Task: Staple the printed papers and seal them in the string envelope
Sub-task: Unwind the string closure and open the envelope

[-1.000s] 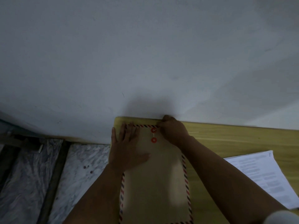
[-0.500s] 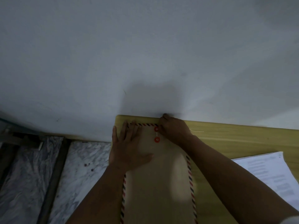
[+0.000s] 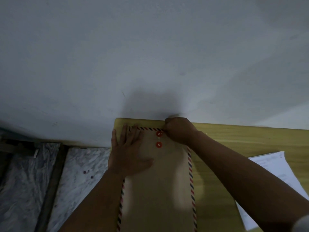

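Observation:
A brown string envelope (image 3: pixel 160 185) with a red and blue striped border lies lengthwise on the yellow table (image 3: pixel 242 138), its flap end at the far edge. Two red closure discs (image 3: pixel 158 139) sit one above the other near that end, a pale string running between them. My left hand (image 3: pixel 128 153) lies flat on the envelope's upper left part, fingers spread. My right hand (image 3: pixel 178 130) is curled right of the upper disc and pinches the string there. Printed papers (image 3: pixel 274 171) lie at the right, partly behind my right forearm.
A pale grey wall (image 3: pixel 150 56) rises directly behind the table's far edge. Left of the table, marbled floor tiles (image 3: pixel 75 164) with dark joints lie below. The table's left edge runs just beside my left hand.
My right hand has shifted slightly up and right beside the upper disc. The view has drifted a little, and the left hand stays pressed flat on the envelope.

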A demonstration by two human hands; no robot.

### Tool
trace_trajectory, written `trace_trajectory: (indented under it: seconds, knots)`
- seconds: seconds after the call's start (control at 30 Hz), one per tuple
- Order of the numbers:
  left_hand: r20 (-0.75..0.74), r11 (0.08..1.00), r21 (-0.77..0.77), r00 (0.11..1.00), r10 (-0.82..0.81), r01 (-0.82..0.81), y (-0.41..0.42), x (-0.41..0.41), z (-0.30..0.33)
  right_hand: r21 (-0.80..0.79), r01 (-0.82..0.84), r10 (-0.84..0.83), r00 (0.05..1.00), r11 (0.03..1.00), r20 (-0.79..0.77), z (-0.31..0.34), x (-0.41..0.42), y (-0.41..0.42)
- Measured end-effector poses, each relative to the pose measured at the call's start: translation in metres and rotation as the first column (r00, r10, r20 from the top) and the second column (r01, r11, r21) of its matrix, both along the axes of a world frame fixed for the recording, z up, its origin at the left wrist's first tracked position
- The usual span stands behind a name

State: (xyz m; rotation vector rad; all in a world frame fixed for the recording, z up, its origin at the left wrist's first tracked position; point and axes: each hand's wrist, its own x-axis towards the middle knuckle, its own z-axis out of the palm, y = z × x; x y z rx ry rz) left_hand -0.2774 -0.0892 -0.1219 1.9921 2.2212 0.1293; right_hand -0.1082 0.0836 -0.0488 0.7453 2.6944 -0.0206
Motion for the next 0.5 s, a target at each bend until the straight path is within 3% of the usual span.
trace_trajectory:
  seconds: [0.5]
  knots:
    - [0.008, 1.0, -0.009, 1.0, -0.008, 0.008, 0.0, -0.002, -0.003, 0.123, -0.086, 0.073, 0.991, 0.989, 0.112, -0.011, -0.012, -0.007]
